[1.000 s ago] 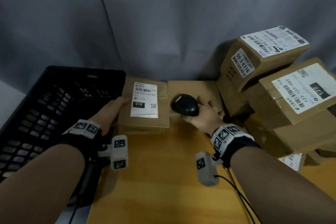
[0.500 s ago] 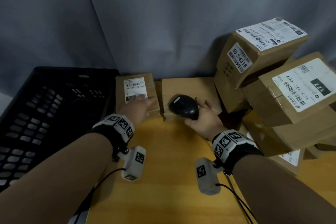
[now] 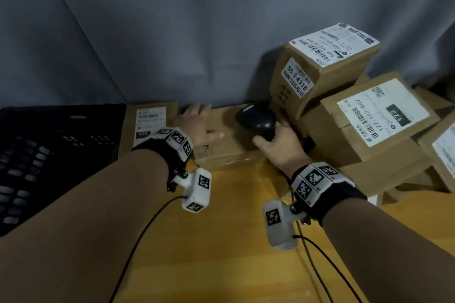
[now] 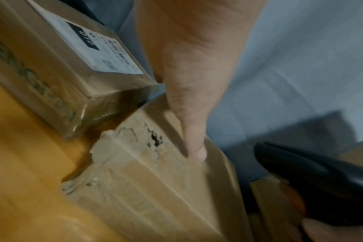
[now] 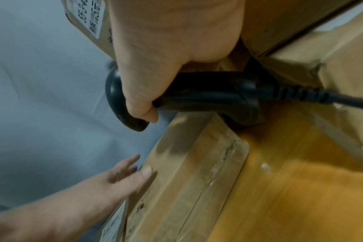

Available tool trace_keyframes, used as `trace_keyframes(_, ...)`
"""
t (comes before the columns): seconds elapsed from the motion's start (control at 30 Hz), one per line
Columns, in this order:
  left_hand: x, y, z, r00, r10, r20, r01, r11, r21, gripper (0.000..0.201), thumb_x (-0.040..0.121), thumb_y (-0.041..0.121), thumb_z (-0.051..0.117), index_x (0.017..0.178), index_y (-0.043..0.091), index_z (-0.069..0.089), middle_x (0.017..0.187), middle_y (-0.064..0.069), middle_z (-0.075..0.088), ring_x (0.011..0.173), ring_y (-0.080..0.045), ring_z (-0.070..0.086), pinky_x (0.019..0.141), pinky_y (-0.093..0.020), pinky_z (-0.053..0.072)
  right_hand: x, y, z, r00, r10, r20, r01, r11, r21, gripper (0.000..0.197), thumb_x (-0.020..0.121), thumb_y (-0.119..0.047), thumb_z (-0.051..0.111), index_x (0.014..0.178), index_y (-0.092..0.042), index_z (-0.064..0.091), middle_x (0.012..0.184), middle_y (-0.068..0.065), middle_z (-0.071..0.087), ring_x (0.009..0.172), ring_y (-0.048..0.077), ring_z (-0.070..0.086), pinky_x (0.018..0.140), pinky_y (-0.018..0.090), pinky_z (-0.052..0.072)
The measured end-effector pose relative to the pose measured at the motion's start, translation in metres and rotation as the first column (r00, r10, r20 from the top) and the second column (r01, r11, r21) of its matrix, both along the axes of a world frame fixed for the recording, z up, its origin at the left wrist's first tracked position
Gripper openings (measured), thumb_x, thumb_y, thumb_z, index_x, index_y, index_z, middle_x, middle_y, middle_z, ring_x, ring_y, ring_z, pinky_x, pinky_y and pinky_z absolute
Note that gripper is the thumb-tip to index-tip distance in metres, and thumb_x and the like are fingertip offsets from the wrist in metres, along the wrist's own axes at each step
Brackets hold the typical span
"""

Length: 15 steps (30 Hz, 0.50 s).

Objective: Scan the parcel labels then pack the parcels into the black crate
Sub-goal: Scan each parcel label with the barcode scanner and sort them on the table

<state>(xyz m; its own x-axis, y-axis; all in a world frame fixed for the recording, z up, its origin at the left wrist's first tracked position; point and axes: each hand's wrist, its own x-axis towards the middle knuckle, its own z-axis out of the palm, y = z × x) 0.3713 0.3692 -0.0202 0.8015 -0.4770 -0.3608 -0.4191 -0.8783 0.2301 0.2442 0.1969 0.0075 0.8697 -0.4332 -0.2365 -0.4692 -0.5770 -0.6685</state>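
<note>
Table: nearest us lies the yellow wooden table top (image 3: 234, 241); we take the plain brown cardboard parcel (image 3: 231, 145) standing on it as our landmark.
Right hand: our right hand (image 3: 280, 147), at the parcel's right end, has its fingers curled round the handle of the black handheld barcode scanner (image 3: 256, 119). In the right wrist view the thumb wraps the handle (image 5: 207, 96) and a black cable (image 5: 342, 99) runs off the frame's edge.
Left hand: our left hand (image 3: 197, 123) lies on top of the parcel's left part, fingers straight and spread, gripping nothing. In the left wrist view the thumb (image 4: 195, 147) touches the top face just behind a torn, taped corner (image 4: 133, 139).
Hidden: no label shows on the landmark parcel's visible faces. The fingertips over its far edge blur in the head view.
Labelled parcel: a flatter brown parcel with a white label marked 010 (image 3: 147, 125) sits just left of the landmark, partly covered by our left wristband.
Crate: the black plastic lattice crate (image 3: 56, 155) stands further left, cut off by the frame.
Stack: to the landmark's right, tilted brown boxes with white labels (image 3: 369, 115) pile up, the outermost ones cropped.
Backdrop: grey cloth (image 3: 197, 32) hangs behind the landmark.
</note>
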Motion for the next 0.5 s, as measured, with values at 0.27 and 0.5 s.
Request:
trace_keyframes(0.27, -0.029, -0.006, 0.003, 0.996, 0.058, -0.067, -0.045, 0.982, 0.186, 0.105, 0.068, 0.073, 0.065, 0.146, 0.016, 0.024, 0.149, -0.015, 0.027, 0.136, -0.037, 0.028, 0.105, -0.048, 0.03, -0.03, -0.036, 0.01, 0.994, -0.101, 0.05, 0.092, 0.984, 0.15, 0.02, 0.086, -0.018, 0.065, 0.104, -0.013, 0.06, 0.094, 0.001, 0.056, 0.09, 0.013, 0.049, 0.08, 0.02, 0.034)
trace_keyframes(0.5, -0.11, 0.013, -0.018, 0.899, 0.273, -0.342, -0.339, 0.929, -0.148, 0.095, 0.075, 0.051, 0.075, 0.145, 0.013, 0.023, 0.143, -0.01, 0.043, 0.127, -0.03, 0.046, 0.1, -0.036, 0.04, -0.064, -0.073, 0.01, 0.991, 0.01, -0.134, 0.026, 0.963, 0.269, 0.017, 0.086, -0.027, 0.066, 0.1, -0.019, 0.059, 0.103, 0.014, 0.065, 0.088, 0.025, 0.058, 0.085, 0.039, 0.044)
